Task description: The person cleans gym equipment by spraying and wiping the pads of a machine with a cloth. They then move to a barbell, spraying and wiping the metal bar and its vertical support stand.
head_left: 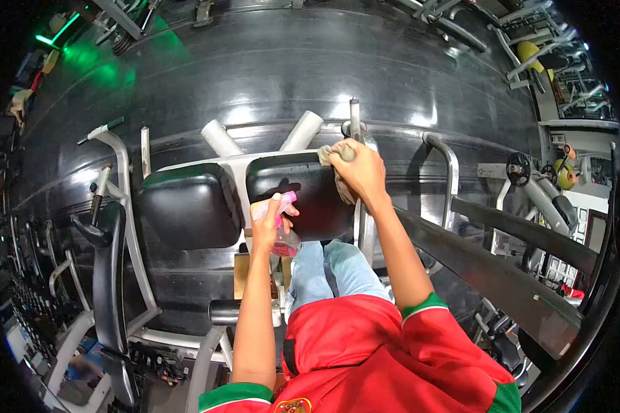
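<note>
My left hand (269, 221) is wrapped round a spray bottle (286, 244) with a pink and white nozzle and pink liquid low in its clear body. The bottle is over the near part of a black padded cushion (317, 203). At the cushion's far right corner, my right hand (357, 167) grips a beige cloth (344, 184), part of which hangs down along the cushion's right edge. A second black cushion (189, 205) lies to the left, beyond a light grey frame piece.
Two light tubes (302, 131) stick out past the cushions. A curved metal handle (451, 172) and long dark beams (489, 265) stand on the right. On the left is a machine with a tall black pad (110, 296). Gym equipment surrounds the dark floor (255, 62).
</note>
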Tool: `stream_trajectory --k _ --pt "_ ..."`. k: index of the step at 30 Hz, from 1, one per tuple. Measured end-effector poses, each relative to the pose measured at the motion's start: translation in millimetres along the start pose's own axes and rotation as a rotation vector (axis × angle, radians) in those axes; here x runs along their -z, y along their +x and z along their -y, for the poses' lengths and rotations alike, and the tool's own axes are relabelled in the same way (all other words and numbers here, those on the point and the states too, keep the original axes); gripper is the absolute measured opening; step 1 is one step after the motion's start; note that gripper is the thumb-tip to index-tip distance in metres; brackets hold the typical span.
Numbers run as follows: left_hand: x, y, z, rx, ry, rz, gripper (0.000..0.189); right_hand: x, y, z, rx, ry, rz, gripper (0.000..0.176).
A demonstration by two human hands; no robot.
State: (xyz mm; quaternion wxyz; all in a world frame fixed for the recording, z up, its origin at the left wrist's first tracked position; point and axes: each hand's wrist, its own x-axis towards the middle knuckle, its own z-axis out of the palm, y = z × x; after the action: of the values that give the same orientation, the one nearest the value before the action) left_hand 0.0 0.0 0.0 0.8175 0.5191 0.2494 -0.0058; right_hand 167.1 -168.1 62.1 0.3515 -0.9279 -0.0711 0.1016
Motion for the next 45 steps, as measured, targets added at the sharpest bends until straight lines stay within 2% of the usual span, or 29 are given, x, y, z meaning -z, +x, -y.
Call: stream_trajectory --k 2,3,7,9,12,16,19,21,23,27,28,30,31,33,34,35,37,39,43,45 --pt "2.9 0.6 -1.0 -0.003 -0.012 -0.01 0.048 1.0 8.7 12.4 -0.162 -0.099 0.135 0.036" --pt "-0.4 1.7 1.6 -0.009 -0.004 -0.007 0.048 3.4 8.1 6.0 -0.16 -0.092 0.129 0.036" --pt "1.2 0.8 5.1 0.004 0.003 -0.028 0.05 3.8 -16.8 -5.9 -0.113 -0.016 0.048 0.037" --pt "0.0 0.8 4.6 0.014 0.01 -0.037 0.051 7.9 -38.0 -14.1 -0.104 0.214 -0.032 0.03" --pt "-3.2 -0.3 1.0 0.004 0.032 -0.034 0.052 -7.4 -67.2 -44.9 -0.085 0.242 -0.113 0.025" --pt "-3.5 0.5 3.1 -0.013 0.009 -0.028 0.052 -17.6 -91.0 -51.7 -0.09 0.331 -0.197 0.022" --pt "-5.0 0.2 2.7 -0.014 0.025 -0.052 0.053 -18.8 -89.7 -51.7 0.01 0.234 -0.278 0.023" --pt "-5.3 0.0 -0.2 -0.015 0.04 -0.054 0.053 -17.7 -79.2 -53.4 0.005 0.182 -0.309 0.025" --pt "-7.5 -0.6 -2.6 -0.034 0.044 -0.05 0.053 -12.4 -57.8 -60.6 0.051 0.287 -0.229 0.027" --pt "-6.4 -0.5 -1.4 -0.019 0.055 -0.065 0.053 -6.4 -10.3 -73.3 -0.115 0.388 0.099 0.031" --pt "-6.3 -0.5 -2.0 -0.02 0.068 -0.063 0.054 -9.1 -7.2 -77.6 -0.115 0.39 0.101 0.031" --pt "-6.5 0.3 -1.1 -0.02 0.071 -0.071 0.054 -13.6 -4.1 -82.7 -0.278 0.737 0.191 0.03" --pt "-6.1 0.7 0.2 -0.022 0.072 -0.068 0.054 -15.0 -9.6 -84.4 -0.276 0.738 0.188 0.03" --pt "-5.3 1.8 2.6 -0.018 0.061 -0.075 0.054 -16.6 -33.4 -87.5 -0.265 0.689 0.043 0.03" --pt "-5.5 2.2 3.3 -0.019 0.061 -0.084 0.053 -19.8 -45.8 -94.9 -0.267 0.604 0.019 0.028" --pt "-5.9 2.7 4.0 -0.024 0.062 -0.085 0.053 -21.4 -60.9 -102.6 -0.388 0.648 0.065 0.028" --pt "-6.5 2.9 3.7 -0.035 0.083 -0.104 0.054 -33.4 -94.1 -112.5 -0.295 0.597 -0.041 0.031" --pt "-8.8 2.1 1.7 -0.032 0.087 -0.119 0.054 -40.9 -119.3 -108.7 -0.362 0.633 -0.059 0.033" --pt "-7.2 2.9 3.1 -0.035 0.069 -0.11 0.053 -44.0 -127.4 -80.2 -0.244 0.561 -0.14 0.032" --pt "-4.7 4.4 8.4 -0.045 0.071 -0.114 0.053 -39.3 -109.5 -62.1 -0.076 0.397 -0.25 0.03"
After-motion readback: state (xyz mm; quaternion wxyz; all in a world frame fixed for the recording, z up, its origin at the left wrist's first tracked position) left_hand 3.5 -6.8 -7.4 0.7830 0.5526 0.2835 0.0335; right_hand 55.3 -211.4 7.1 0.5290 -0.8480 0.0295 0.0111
